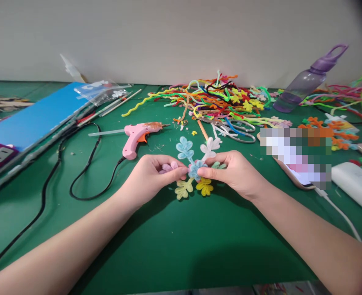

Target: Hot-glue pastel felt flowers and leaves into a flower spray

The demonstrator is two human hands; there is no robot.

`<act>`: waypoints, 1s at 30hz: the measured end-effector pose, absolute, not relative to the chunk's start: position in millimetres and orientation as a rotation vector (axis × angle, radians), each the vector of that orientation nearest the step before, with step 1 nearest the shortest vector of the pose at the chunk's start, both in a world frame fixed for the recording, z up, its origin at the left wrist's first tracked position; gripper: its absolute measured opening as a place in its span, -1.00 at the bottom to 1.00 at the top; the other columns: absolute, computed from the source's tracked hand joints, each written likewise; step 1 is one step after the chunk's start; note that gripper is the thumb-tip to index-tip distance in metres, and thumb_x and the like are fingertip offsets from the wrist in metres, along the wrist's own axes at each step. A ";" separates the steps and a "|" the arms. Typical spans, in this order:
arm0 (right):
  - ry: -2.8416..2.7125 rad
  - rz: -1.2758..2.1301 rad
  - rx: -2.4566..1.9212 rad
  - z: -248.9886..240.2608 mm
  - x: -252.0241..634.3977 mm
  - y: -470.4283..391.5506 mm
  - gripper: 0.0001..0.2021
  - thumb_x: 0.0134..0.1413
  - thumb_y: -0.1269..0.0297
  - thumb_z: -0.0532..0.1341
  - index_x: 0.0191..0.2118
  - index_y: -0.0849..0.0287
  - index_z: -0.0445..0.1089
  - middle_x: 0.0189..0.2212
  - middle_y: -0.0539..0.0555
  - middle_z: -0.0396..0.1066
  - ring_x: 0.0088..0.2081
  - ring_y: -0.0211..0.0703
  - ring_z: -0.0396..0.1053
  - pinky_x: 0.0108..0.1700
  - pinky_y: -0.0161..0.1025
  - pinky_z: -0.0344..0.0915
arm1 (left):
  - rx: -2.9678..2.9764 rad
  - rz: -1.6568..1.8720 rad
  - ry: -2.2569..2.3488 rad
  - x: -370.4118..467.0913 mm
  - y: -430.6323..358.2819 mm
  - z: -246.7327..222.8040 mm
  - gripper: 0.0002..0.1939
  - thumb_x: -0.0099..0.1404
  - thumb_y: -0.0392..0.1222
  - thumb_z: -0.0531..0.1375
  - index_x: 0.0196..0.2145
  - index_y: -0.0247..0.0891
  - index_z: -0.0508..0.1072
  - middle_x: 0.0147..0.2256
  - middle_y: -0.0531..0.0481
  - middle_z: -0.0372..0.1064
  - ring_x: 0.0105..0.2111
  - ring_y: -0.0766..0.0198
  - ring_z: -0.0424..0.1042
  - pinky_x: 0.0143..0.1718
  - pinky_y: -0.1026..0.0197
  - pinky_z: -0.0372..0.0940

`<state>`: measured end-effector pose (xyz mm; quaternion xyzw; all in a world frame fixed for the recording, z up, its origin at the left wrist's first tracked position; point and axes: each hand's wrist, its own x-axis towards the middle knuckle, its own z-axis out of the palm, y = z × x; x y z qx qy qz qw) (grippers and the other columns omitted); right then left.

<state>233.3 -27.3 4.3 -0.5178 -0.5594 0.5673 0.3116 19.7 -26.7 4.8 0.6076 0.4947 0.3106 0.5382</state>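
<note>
Between my two hands is a pipe-cleaner snowflake (195, 170) with fuzzy, leaf-like arms in light blue, white, lilac, green, pale yellow and yellow. My left hand (156, 176) pinches it from the left, thumb and fingers at the lilac arm beside the centre. From the other side my right hand (231, 174) grips it, the thumb pressed on the light blue middle. Fingers partly hide the lilac and green arms. A pink hot glue gun (135, 137) lies beyond my left hand, a clear glue stick poking from its back.
Loose pipe cleaners (211, 98) are heaped at the back, with scissors (244, 133) before them. A purple bottle (304, 86) leans behind. On the right lie a phone (304, 185) with a cable and a white block (354, 184). The glue gun's black cord (50, 194) crosses the left side near a blue board (42, 112).
</note>
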 end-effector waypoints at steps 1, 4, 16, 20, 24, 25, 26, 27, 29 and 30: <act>-1.485 1.500 -1.363 4.8 233.1 -27.3 -0.76 -0.24 0.20 0.41 -0.35 0.18 0.55 -0.37 0.03 0.52 -0.36 -0.23 0.40 -0.27 -0.31 0.30 | 1.453 0.740 1.177 19.7 -26.8 4.0 -0.90 0.06 -0.17 0.34 -0.44 -0.24 0.56 -0.53 0.10 0.41 -0.52 0.44 0.23 -0.47 0.41 0.13; -1.507 1.488 -1.338 5.6 232.1 -27.6 -0.78 -0.22 0.19 0.40 -0.37 0.18 0.55 -0.42 0.03 0.52 -0.38 -0.22 0.42 -0.29 -0.31 0.32 | 1.474 0.742 1.177 20.5 -27.8 2.4 -0.91 0.04 -0.20 0.34 -0.44 -0.25 0.56 -0.57 0.13 0.36 -0.56 0.47 0.15 -0.51 0.43 0.08; -1.571 1.403 -1.317 1.3 229.0 -31.1 -0.87 -0.13 0.22 0.37 -0.40 0.12 0.54 -0.45 -0.02 0.53 -0.36 -0.25 0.43 -0.28 -0.36 0.32 | 1.482 0.741 1.224 23.4 -28.5 4.7 -0.89 0.02 -0.20 0.35 -0.44 -0.26 0.56 -0.54 0.12 0.43 -0.55 0.45 0.24 -0.51 0.45 0.14; -1.603 1.366 -1.354 3.3 230.0 -31.2 -0.88 -0.12 0.21 0.36 -0.40 0.10 0.54 -0.41 -0.03 0.53 -0.33 -0.23 0.43 -0.26 -0.34 0.30 | 1.442 0.749 1.171 21.5 -28.1 2.8 -0.89 0.05 -0.22 0.34 -0.39 -0.21 0.58 -0.50 0.12 0.49 -0.49 0.41 0.35 -0.42 0.44 0.23; -1.624 1.389 -1.329 4.9 230.3 -30.9 -0.87 -0.10 0.19 0.35 -0.39 0.10 0.54 -0.41 -0.03 0.54 -0.32 -0.22 0.44 -0.23 -0.32 0.31 | 1.416 0.753 1.120 20.4 -27.4 0.8 -0.88 0.06 -0.21 0.34 -0.37 -0.20 0.59 -0.50 0.12 0.49 -0.47 0.40 0.38 -0.40 0.43 0.26; -1.622 1.414 -1.300 5.2 230.0 -30.7 -0.87 -0.09 0.19 0.34 -0.40 0.11 0.54 -0.42 -0.02 0.54 -0.32 -0.22 0.45 -0.23 -0.32 0.32 | 1.412 0.747 1.112 20.5 -27.2 0.6 -0.88 0.06 -0.20 0.34 -0.37 -0.20 0.59 -0.50 0.12 0.49 -0.46 0.39 0.38 -0.39 0.43 0.26; -1.619 1.436 -1.274 5.5 229.5 -30.5 -0.86 -0.09 0.18 0.34 -0.40 0.12 0.54 -0.42 -0.01 0.54 -0.33 -0.21 0.45 -0.23 -0.32 0.33 | 1.410 0.740 1.106 20.7 -27.0 0.4 -0.87 0.06 -0.20 0.35 -0.37 -0.20 0.59 -0.49 0.12 0.49 -0.46 0.39 0.38 -0.39 0.43 0.26; -1.614 1.453 -1.254 5.7 229.0 -30.4 -0.85 -0.10 0.17 0.34 -0.40 0.13 0.54 -0.43 0.00 0.54 -0.33 -0.21 0.45 -0.24 -0.31 0.34 | 1.407 0.731 1.103 20.9 -26.8 0.4 -0.87 0.05 -0.19 0.35 -0.37 -0.20 0.58 -0.49 0.12 0.49 -0.46 0.39 0.38 -0.39 0.43 0.26; -1.609 1.465 -1.234 6.5 227.9 -30.3 -0.83 -0.10 0.16 0.35 -0.41 0.14 0.54 -0.43 0.02 0.54 -0.34 -0.19 0.46 -0.24 -0.30 0.36 | 1.403 0.715 1.103 21.1 -26.8 0.4 -0.86 0.05 -0.18 0.36 -0.37 -0.20 0.58 -0.48 0.12 0.49 -0.46 0.40 0.38 -0.40 0.43 0.26; -1.612 1.463 -1.226 6.9 227.4 -30.5 -0.83 -0.11 0.15 0.35 -0.42 0.15 0.54 -0.43 0.02 0.54 -0.34 -0.19 0.46 -0.24 -0.30 0.36 | 1.402 0.712 1.102 21.1 -27.0 0.6 -0.85 0.04 -0.17 0.36 -0.37 -0.20 0.58 -0.49 0.12 0.49 -0.47 0.40 0.38 -0.40 0.44 0.25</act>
